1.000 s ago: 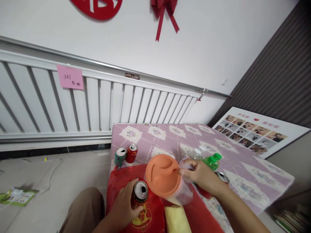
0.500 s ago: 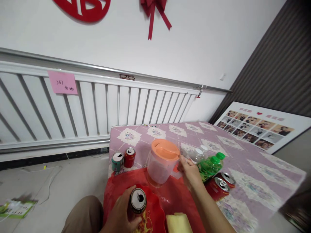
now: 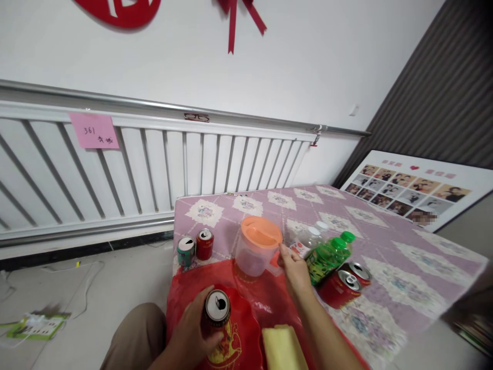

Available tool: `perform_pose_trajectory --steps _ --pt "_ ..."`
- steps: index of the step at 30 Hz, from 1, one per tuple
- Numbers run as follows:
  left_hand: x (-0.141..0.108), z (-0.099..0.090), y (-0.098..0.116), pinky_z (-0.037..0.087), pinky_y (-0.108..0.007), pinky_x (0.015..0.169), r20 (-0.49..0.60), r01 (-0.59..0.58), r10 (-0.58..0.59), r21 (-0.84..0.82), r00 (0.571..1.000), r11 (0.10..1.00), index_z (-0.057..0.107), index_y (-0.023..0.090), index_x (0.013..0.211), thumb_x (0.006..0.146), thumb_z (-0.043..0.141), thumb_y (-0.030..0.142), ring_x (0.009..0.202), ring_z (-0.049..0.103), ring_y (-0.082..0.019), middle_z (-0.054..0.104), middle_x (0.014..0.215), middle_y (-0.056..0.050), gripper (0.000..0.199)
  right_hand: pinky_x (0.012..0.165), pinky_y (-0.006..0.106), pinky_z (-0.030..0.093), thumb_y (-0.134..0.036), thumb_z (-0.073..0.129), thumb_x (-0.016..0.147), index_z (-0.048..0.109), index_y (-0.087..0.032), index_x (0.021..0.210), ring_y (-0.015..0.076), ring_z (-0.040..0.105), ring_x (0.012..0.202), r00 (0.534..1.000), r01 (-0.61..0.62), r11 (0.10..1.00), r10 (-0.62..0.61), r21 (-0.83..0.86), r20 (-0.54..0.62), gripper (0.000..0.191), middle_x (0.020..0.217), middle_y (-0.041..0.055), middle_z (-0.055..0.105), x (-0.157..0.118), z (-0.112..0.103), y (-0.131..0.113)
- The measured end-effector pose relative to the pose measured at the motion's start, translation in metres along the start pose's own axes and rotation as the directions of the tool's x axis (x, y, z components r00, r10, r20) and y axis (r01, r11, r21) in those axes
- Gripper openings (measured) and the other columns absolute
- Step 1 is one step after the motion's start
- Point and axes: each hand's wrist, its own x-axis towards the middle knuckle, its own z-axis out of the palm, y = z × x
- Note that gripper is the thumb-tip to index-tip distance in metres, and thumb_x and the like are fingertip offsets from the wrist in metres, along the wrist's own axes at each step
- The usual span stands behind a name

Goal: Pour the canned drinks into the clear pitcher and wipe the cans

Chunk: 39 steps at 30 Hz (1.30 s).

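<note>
An opened drink can (image 3: 217, 307) stands upright over the red scalloped tray (image 3: 246, 329), with the fingers of my left hand (image 3: 192, 324) wrapped round it. Behind it sits a clear plastic pitcher (image 3: 250, 257) with an orange lid (image 3: 262, 232). My right hand (image 3: 293, 267) is closed at the pitcher's handle, on its right side. A folded yellow cloth (image 3: 284, 348) lies right of the tray, on a red plastic sheet (image 3: 185, 285).
Two cans, one teal (image 3: 186, 252) and one red (image 3: 205, 244), stand left of the pitcher. Green bottles (image 3: 327, 257), clear bottles (image 3: 311, 236) and large red cans (image 3: 339, 290) are on the right. A photo board (image 3: 408, 190) leans behind the table (image 3: 385, 246).
The view has shifted slightly. Both hands keep their holds on the can and the pitcher's handle, and neither object has clearly moved on the table.
</note>
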Motion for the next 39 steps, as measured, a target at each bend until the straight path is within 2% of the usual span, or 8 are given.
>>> perform_pose_trajectory --steps 7,11,15,19,26,31,36,39 --pt "0.000 -0.004 0.010 0.040 -0.054 0.107 -0.016 0.102 -0.103 -0.062 0.995 0.993 0.035 0.020 0.140 0.060 0.070 0.012 0.125 0.051 -0.034 0.054 0.137 -0.014 0.088 0.078 0.029 0.051 -0.059 0.058 0.073 0.053 -0.017 0.117 0.0191 0.063 0.088 0.997 -0.069 0.996 0.070 -0.064 0.019 0.062 0.099 0.0049 0.066 -0.033 -0.033 0.000" --pt "0.001 -0.005 0.017 0.040 -0.053 0.107 -0.024 0.108 -0.110 -0.066 0.994 0.992 0.039 0.019 0.137 0.059 0.070 0.013 0.124 0.052 -0.033 0.056 0.135 -0.013 0.085 0.098 0.041 0.043 -0.052 0.061 0.069 0.053 -0.014 0.119 0.0293 0.057 0.113 0.996 -0.072 0.981 0.080 -0.178 0.043 0.063 0.120 0.0155 0.061 -0.082 -0.055 0.019" --pt "0.004 -0.008 0.021 0.037 -0.052 0.109 0.009 0.075 -0.075 -0.066 0.997 0.995 0.043 0.019 0.132 0.060 0.068 0.012 0.126 0.051 -0.031 0.056 0.135 -0.012 0.076 0.102 0.050 0.039 -0.048 0.050 0.078 0.051 -0.006 0.127 0.0374 0.051 0.122 0.982 0.092 0.770 0.034 -0.631 0.184 0.065 0.129 0.0224 0.057 -0.133 -0.073 0.043" --pt "0.006 -0.010 0.025 0.037 -0.052 0.109 0.021 0.060 -0.059 -0.065 0.998 0.996 0.044 0.018 0.130 0.060 0.067 0.012 0.124 0.052 -0.031 0.058 0.132 -0.012 0.074 0.098 0.050 0.044 -0.042 0.047 0.082 0.049 -0.004 0.132 0.0385 0.056 0.118 0.946 0.092 0.596 0.197 -0.797 0.257 0.063 0.127 0.0245 0.059 -0.163 -0.086 0.060" --pt "0.005 -0.011 0.028 0.039 -0.051 0.108 0.007 0.044 -0.044 -0.092 0.999 0.995 0.045 0.018 0.129 0.061 0.066 0.013 0.122 0.054 -0.031 0.060 0.130 -0.010 0.071 0.093 0.043 0.049 -0.037 0.059 0.070 0.056 -0.016 0.123 0.0333 0.063 0.111 0.978 -0.013 0.740 0.150 -0.673 0.146 0.057 0.117 0.0157 0.068 -0.173 -0.090 0.062" --pt "0.006 -0.013 0.030 0.039 -0.050 0.108 0.015 0.033 -0.032 -0.083 0.999 0.996 0.045 0.019 0.130 0.061 0.066 0.012 0.123 0.053 -0.031 0.060 0.130 -0.010 0.072 0.086 0.041 0.052 -0.047 0.062 0.067 0.061 -0.022 0.112 0.0337 0.066 0.105 0.980 -0.146 0.850 0.193 -0.505 0.042 0.051 0.107 0.0111 0.072 -0.170 -0.097 0.029" --pt "0.006 -0.015 0.033 0.041 -0.050 0.107 0.019 0.036 -0.035 -0.100 0.999 0.994 0.047 0.020 0.127 0.061 0.065 0.011 0.121 0.055 -0.031 0.061 0.129 -0.009 0.069 0.075 0.037 0.056 -0.051 0.055 0.077 0.053 -0.019 0.113 0.0302 0.069 0.099 0.942 -0.246 0.962 0.267 -0.120 0.205 0.048 0.109 0.0128 0.071 -0.163 -0.080 -0.021" --pt "0.007 -0.016 0.034 0.042 -0.049 0.106 0.019 0.024 -0.023 -0.101 1.000 0.995 0.048 0.020 0.126 0.059 0.065 0.010 0.120 0.056 -0.031 0.062 0.128 -0.008 0.070 0.083 0.038 0.052 -0.041 0.053 0.079 0.050 -0.017 0.115 0.0288 0.068 0.098 0.946 -0.118 0.965 0.182 -0.235 0.269 0.043 0.109 0.0142 0.070 -0.153 -0.055 -0.038"
